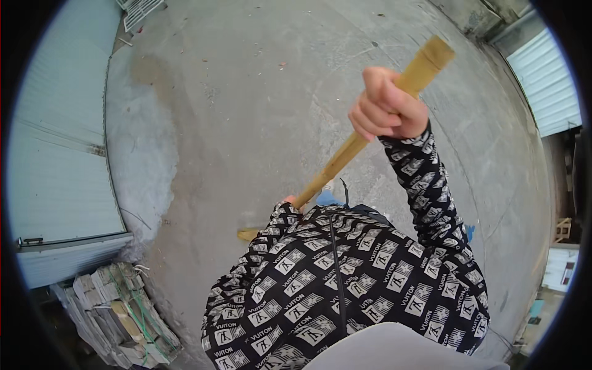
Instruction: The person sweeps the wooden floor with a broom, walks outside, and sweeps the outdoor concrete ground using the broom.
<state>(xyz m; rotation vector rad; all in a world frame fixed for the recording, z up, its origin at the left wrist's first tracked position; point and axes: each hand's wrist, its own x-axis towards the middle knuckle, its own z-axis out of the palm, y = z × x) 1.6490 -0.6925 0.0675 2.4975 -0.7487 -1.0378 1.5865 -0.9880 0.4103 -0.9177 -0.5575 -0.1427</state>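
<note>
At half-past one, the right hand [390, 106] has its fingers clamped around a yellowish pole [336, 163]. The left hand's [290, 200] grip I cannot tell.

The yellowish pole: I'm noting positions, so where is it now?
In the head view, the yellowish pole slants from the mostly hidden left hand, near the centre, to beyond the right hand at upper right, above the concrete floor.
</note>
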